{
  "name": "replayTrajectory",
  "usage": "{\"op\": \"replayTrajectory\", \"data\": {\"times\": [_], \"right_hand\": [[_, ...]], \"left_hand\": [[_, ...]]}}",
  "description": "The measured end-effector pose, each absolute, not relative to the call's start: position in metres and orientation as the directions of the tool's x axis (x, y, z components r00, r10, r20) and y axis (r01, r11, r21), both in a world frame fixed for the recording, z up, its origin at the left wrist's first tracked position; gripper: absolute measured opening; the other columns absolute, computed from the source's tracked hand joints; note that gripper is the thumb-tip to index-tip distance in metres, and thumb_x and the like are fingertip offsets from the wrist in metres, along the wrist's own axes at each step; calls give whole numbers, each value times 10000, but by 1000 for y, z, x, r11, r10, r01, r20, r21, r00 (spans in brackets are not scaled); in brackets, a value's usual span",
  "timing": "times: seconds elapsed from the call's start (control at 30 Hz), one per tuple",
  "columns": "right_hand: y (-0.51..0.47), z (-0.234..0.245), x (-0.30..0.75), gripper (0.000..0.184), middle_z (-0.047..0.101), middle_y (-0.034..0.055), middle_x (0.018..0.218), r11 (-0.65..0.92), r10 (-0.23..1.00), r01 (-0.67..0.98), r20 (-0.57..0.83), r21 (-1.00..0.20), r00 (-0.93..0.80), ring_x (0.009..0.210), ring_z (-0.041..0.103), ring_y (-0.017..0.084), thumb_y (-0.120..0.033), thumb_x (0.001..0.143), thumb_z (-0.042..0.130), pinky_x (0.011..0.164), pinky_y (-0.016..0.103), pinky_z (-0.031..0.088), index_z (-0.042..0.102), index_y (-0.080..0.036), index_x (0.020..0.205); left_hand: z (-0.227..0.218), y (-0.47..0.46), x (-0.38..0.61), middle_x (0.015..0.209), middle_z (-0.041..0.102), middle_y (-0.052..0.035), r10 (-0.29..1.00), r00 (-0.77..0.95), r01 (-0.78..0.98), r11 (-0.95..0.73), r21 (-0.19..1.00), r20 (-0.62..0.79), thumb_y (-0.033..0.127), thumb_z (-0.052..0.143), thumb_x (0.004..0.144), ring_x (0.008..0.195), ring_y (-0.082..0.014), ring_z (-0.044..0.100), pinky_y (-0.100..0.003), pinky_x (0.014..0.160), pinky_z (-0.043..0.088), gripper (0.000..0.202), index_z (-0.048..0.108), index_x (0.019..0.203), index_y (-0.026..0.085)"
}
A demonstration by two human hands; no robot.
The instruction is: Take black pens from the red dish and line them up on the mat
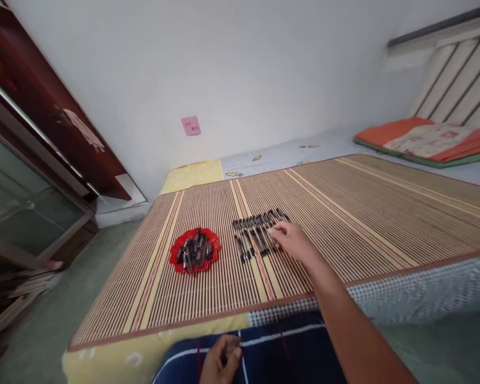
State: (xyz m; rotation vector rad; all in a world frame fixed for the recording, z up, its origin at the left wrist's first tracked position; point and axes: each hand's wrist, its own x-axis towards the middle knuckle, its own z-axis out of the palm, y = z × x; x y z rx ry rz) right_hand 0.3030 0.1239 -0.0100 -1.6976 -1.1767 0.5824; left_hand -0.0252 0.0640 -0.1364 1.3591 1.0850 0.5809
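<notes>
My right hand (291,239) reaches over the striped mat with thumb and fingers pinched together at the right end of a row of slim, dark, pen-like sticks (259,241). What sits between the fingertips is too small to make out. Just behind that row lies another line of short dark pieces (256,220), side by side. To the left, a red scalloped bowl (175,261) holds a heap of dark, shiny, pen-like pieces (195,250). On my lap rests my left hand (223,358), its fingers curled in and nothing visible in them.
The striped woven mat (328,202) covers most of the bed. A folded orange and floral cloth (428,141) lies at the far right by the slatted headboard (464,80). A pink note (191,126) is on the wall, and a dark red door (60,101) stands left.
</notes>
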Motion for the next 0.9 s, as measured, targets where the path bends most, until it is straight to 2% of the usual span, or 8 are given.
{"op": "replayTrajectory", "data": {"times": [0.07,0.13,0.23,0.33,0.47,0.63,0.77,0.9], "right_hand": [[88,-23,312,224,631,-15,579,-73,905,244,38,-967,424,511,572,125,-386,826,628,529,234,423,653,-186,728],[48,-49,316,256,596,-30,495,-164,880,-74,-180,-984,441,430,528,105,-390,761,704,454,211,383,626,-183,633],[-6,-95,315,284,643,11,525,-203,791,-212,-288,-956,540,439,590,140,-398,716,737,402,211,392,598,-176,606],[-33,-129,311,305,696,48,608,-146,676,-366,-363,-919,641,534,679,172,-400,681,770,482,234,497,564,-179,638],[-33,-143,309,291,747,98,742,40,659,-520,-369,-853,655,712,745,240,-353,653,784,651,320,581,572,-180,753],[-21,-140,309,271,754,64,806,242,709,-610,-291,-755,642,873,743,242,-221,637,751,825,357,578,586,-192,850],[-13,-136,303,223,726,34,738,284,768,-680,-264,-676,583,897,730,242,-156,616,743,903,402,560,555,-201,725],[-4,-133,292,171,717,54,746,246,825,-740,-266,-625,499,883,718,241,-140,639,735,938,442,549,577,-181,687]], "left_hand": [[-137,65,-27,771,723,-68,870,350,166,308,937,-348,554,763,675,685,-200,640,-296,620,473,501,690,976,160],[-129,70,-26,855,761,-116,858,278,38,440,897,-432,459,793,676,730,-228,698,-318,653,525,474,678,1013,145],[-111,77,-22,1043,755,-190,822,230,-189,562,805,-520,260,746,752,947,-286,732,-363,808,577,308,673,1015,115],[-99,83,-15,1160,713,-226,834,231,-330,552,765,-502,128,623,837,1085,-312,691,-390,875,590,261,638,1095,91],[-95,88,-4,1195,676,-280,805,277,-417,592,689,-524,12,557,843,1121,-350,662,-405,857,615,350,560,1191,40],[-91,91,7,1282,595,-352,748,418,-481,663,573,-516,-61,549,810,1196,-423,583,-454,894,603,379,528,1181,10],[-84,93,15,1318,558,-369,729,432,-556,679,479,-531,-87,499,799,1226,-426,555,-447,892,602,363,527,1144,23],[-83,95,18,1323,552,-369,711,426,-597,686,417,-559,-99,476,772,1237,-425,545,-446,890,599,366,535,1107,36]]}}
